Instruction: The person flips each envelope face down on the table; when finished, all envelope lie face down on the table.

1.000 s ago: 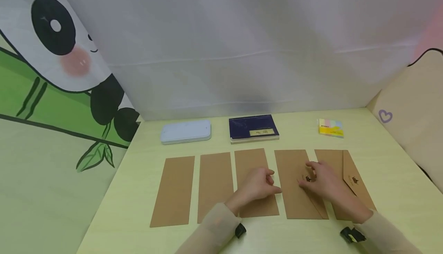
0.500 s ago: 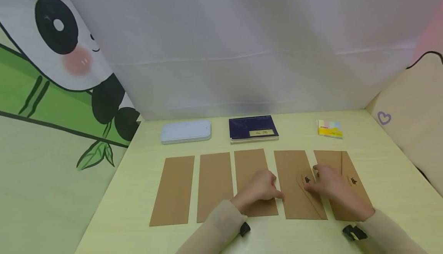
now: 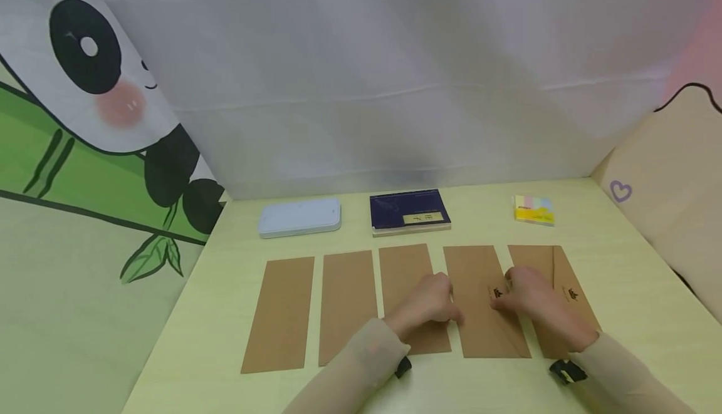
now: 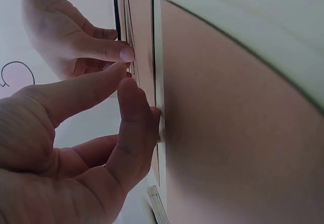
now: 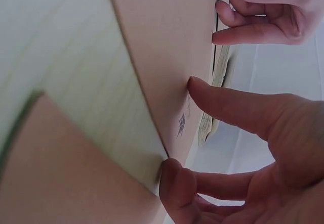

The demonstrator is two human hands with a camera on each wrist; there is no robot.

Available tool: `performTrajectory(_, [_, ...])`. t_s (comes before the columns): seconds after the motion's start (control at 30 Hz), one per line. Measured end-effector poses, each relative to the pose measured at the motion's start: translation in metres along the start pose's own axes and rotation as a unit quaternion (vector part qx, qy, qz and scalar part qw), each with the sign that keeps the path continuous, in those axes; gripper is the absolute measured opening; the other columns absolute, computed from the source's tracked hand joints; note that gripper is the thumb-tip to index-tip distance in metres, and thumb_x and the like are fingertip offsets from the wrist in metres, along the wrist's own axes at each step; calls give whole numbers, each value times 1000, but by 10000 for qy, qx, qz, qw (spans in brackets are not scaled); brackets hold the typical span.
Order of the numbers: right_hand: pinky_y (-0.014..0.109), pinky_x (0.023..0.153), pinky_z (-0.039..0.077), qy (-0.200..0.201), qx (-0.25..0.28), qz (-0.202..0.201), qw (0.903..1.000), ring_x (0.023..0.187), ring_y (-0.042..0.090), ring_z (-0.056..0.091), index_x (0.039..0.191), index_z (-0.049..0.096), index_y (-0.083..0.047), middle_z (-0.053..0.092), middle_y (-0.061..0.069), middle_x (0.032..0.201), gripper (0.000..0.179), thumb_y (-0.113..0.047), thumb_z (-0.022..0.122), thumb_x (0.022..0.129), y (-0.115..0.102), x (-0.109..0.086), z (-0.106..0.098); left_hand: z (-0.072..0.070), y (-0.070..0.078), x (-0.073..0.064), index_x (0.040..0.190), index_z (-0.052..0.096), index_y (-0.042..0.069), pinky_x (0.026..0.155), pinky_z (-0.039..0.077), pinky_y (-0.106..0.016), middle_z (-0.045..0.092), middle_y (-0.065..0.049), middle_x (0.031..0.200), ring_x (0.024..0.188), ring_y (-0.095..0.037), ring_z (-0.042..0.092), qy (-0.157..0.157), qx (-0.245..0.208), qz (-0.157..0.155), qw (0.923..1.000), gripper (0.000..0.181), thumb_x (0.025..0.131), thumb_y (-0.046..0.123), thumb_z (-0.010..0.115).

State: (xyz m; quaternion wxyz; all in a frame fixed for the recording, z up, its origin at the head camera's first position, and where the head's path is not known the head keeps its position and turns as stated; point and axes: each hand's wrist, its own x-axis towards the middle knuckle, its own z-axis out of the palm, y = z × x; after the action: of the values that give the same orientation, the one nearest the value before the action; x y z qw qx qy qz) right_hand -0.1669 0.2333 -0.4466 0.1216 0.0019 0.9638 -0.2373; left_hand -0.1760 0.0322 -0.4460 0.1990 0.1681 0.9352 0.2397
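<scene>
Several brown kraft envelopes lie in a row on the table. The fourth envelope from the left point(image 3: 470, 289), with a small dark crown print on its flap, lies between the two hands. My left hand point(image 3: 425, 301) is over the third envelope point(image 3: 403, 260), fingers loosely bent and tips close to the fourth envelope's left edge. From the other side, my right hand point(image 3: 538, 301) pinches the fourth envelope's right edge, thumb point(image 5: 202, 90) on its face and curled fingers point(image 5: 174, 178) at the edge. That hand partly covers the fifth envelope point(image 3: 572, 270).
Behind the row stand a pale blue flat case point(image 3: 299, 217), a dark blue book point(image 3: 408, 208) and a pack of coloured sticky notes point(image 3: 533, 210). Two more brown envelopes, the first point(image 3: 276, 314) and second point(image 3: 346, 301), lie at the left. A white cloth wall point(image 3: 395, 88) rises behind.
My right hand's fingers have drawn back to the fourth envelope's right edge, with the thumb still on its face. My left hand has shifted slightly toward me, its fingers more bent.
</scene>
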Motion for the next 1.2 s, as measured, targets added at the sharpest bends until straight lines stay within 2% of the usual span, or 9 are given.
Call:
performTrajectory(0.1, [35, 59, 39, -36, -7, 22, 10000, 70, 26, 46, 93, 59, 13, 50, 9, 75, 54, -26, 86, 67, -1, 0, 0, 1, 2, 3, 51, 56, 10, 41, 34, -22, 48, 4, 46, 43, -11, 43, 12, 34, -114, 9999, 37, 64, 22, 88])
performTrajectory(0.17, [36, 60, 41, -75, 18, 85, 9999, 70, 27, 47, 93, 59, 14, 51, 10, 75, 55, -25, 86, 67, -1, 0, 1, 1, 2, 5, 47, 52, 10, 39, 29, -22, 38, 6, 43, 41, -9, 36, 42, -32, -116, 9999, 42, 63, 21, 88])
performTrajectory(0.27, [41, 65, 45, -150, 112, 192, 9996, 76, 30, 51, 99, 57, 16, 57, 19, 84, 61, -26, 87, 66, 0, 0, 0, 0, 0, 7, 42, 42, 11, 37, 20, -21, 23, 8, 41, 38, -7, 23, 82, -131, -48, 9999, 52, 63, 20, 89])
performTrajectory(0.37, [46, 72, 47, -192, 298, 302, 9989, 84, 33, 54, 108, 54, 19, 59, 25, 96, 71, -28, 87, 66, 3, 1, 0, -1, -1, 9, 42, 34, 13, 38, 15, -21, 15, 8, 43, 39, -6, 15, 57, -175, 47, 9998, 59, 64, 19, 88])
performTrajectory(0.63, [46, 72, 48, -237, 703, 308, 9968, 86, 34, 56, 114, 51, 18, 59, 23, 98, 76, -29, 87, 67, 12, 1, -2, -1, -2, 8, 41, 33, 13, 38, 13, -21, 17, 8, 40, 39, -6, 13, 112, -229, 30, 9997, 58, 65, 16, 87])
performTrajectory(0.83, [38, 66, 48, -156, 1016, 134, 9946, 77, 24, 56, 108, 59, 14, 60, 11, 87, 52, -16, 82, 72, 18, 0, -4, 2, -1, 7, 44, 43, 11, 35, 21, -21, 28, 7, 38, 34, -7, 25, 256, -380, -79, 9989, 48, 66, 11, 86])
performTrajectory(0.97, [34, 64, 48, -263, 1380, -154, 9900, 76, 22, 55, 107, 59, 14, 60, 8, 85, 40, -7, 76, 78, 23, -3, -9, 4, -2, 7, 44, 42, 12, 35, 21, -20, 29, 7, 38, 34, -6, 26, 329, -441, -10, 9985, 49, 65, 11, 86])
performTrajectory(1.1, [30, 63, 49, -364, 1629, -661, 9838, 78, 22, 56, 111, 57, 16, 60, 8, 87, 35, -1, 69, 83, 30, -3, -15, 4, -6, 9, 47, 41, 14, 37, 20, -20, 31, 9, 39, 36, -5, 27, 371, -637, 213, 9970, 48, 63, 11, 87])
performTrajectory(1.2, [30, 61, 50, -483, 2036, -996, 9728, 79, 23, 57, 116, 54, 17, 61, 9, 88, 35, 2, 66, 86, 36, -3, -19, 5, -8, 9, 54, 43, 13, 40, 22, -21, 33, 9, 45, 40, -5, 29, 330, -866, 469, 9946, 44, 65, 13, 86])
